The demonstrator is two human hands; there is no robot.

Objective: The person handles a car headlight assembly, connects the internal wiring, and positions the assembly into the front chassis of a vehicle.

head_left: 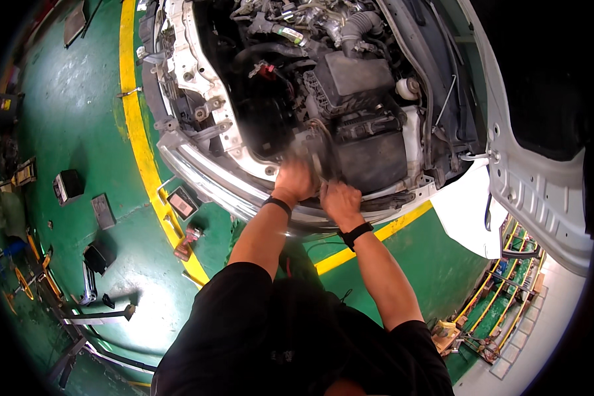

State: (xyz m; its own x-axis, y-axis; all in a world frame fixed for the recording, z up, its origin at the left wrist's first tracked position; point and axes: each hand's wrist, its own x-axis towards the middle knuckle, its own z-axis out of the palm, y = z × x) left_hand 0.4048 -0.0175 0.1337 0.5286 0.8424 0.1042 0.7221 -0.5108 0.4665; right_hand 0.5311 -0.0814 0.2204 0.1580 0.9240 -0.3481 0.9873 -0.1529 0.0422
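Blurred grey part between two bare hands at the front edge of an engine bay

Both hands are close together, the left hand (pixel 296 179) slightly farther forward than the right hand (pixel 341 200). The left one is smeared by blur and its fingertips cannot be made out, so whether it is clamped on anything cannot be told. The right one has its fingers curled in, but their tips are hidden and its grip cannot be told either. The blurred grey part (pixel 306 143) lies just ahead of the left hand, with a dark curved piece (pixel 327 148) along its right side, running down toward the right hand. A black band sits on each wrist.

Just ahead and to the right of the right hand is a black box (pixel 376 162); farther ahead is a dark grey housing (pixel 356 76), with a ribbed hose (pixel 362 30) beyond it. Ahead and to the left of the left hand runs a white metal crossmember (pixel 208 99), and outside that a chrome strip (pixel 201 177).

Farther left of the left hand, on the green floor (pixel 138 264), a red-and-black power drill (pixel 187 243) lies near a yellow line (pixel 138 132). Well to the right of the right hand hangs a white sheet (pixel 468 214) beside a pale body panel (pixel 541 178).
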